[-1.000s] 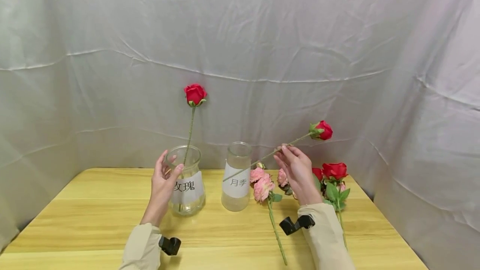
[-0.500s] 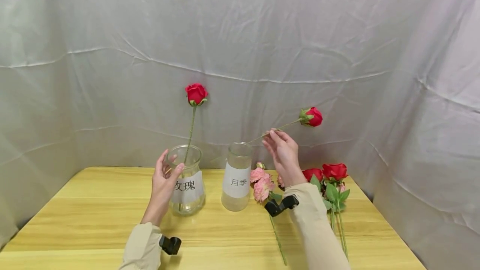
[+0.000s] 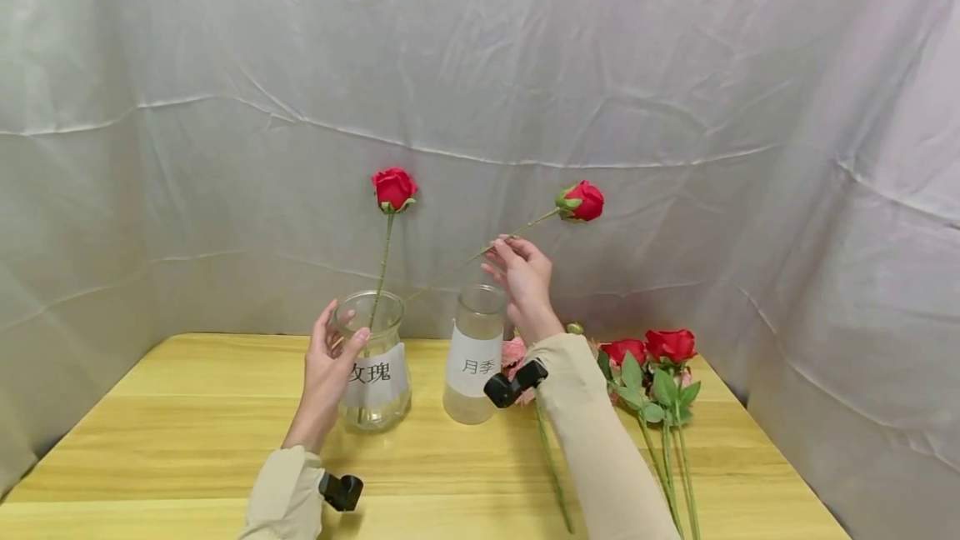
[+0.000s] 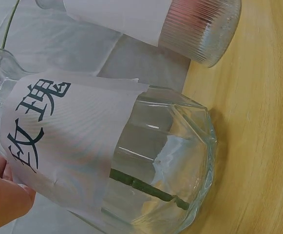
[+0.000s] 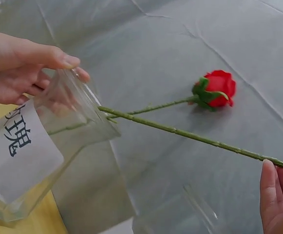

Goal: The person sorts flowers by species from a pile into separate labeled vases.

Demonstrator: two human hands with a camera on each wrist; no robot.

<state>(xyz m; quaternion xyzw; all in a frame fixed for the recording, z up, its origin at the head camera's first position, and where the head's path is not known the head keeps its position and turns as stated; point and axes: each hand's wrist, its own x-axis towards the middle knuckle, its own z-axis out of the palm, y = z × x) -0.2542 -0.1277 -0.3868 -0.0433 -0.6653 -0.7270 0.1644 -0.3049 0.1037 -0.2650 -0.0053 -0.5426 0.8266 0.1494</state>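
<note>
My left hand (image 3: 324, 377) holds the wide glass vase (image 3: 386, 413) at its neck and upper side, thumb in front, fingers partly hidden behind. A white label with black Chinese characters covers the vase's front. One red rose (image 3: 393, 188) stands in it, leaning slightly right, its cut stem end (image 4: 175, 199) low inside the glass. Above the narrower vase, my right hand (image 3: 525, 277) pinches the stem (image 5: 195, 137) of a second red rose (image 3: 585, 202). That stem slants down to the left, and its lower end overlaps the wide vase's rim in the right wrist view.
The narrower labelled glass vase (image 3: 472, 402) stands right of the wide one, under my right hand. Pink flowers (image 3: 513, 354), partly behind my right sleeve, and red roses (image 3: 670, 345) with green leaves lie farther right on the wooden table (image 3: 187, 423). Grey cloth (image 3: 480, 65) hangs behind.
My right hand has moved left and up with the rose, passing over the narrower vase. The stem's lower end has come to the wide vase's mouth. My left hand has stayed put.
</note>
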